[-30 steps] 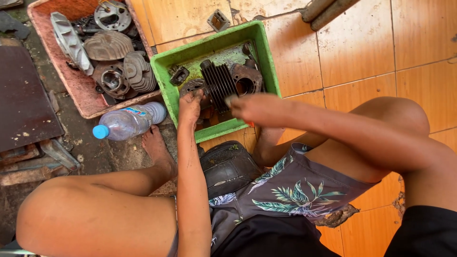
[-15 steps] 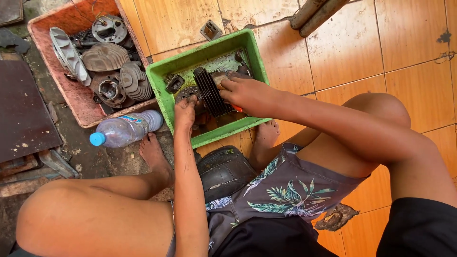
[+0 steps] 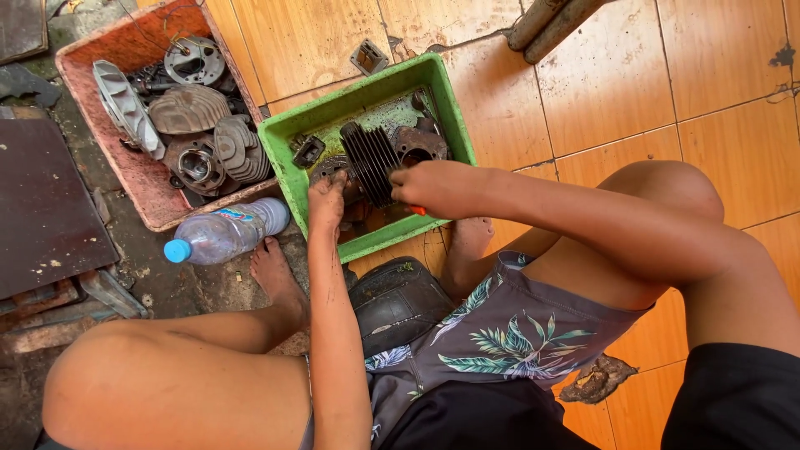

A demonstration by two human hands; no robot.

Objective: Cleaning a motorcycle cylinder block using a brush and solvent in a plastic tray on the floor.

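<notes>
Finned cylinder (image 3: 372,162) lay in the green tray (image 3: 287,179) while your left hand (image 3: 327,197) steadied it, fingers curled on its end, and your right hand (image 3: 435,187), clenched on an orange-handled tool (image 3: 417,210), seemingly scrubbed it.

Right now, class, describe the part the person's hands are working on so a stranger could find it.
Find the green tray on the orange tiled floor. Inside it, between the left hand and right hand, sits a finned cylinder. Its row of dark parallel fins distinguishes it from the rusty parts beside it.
</notes>
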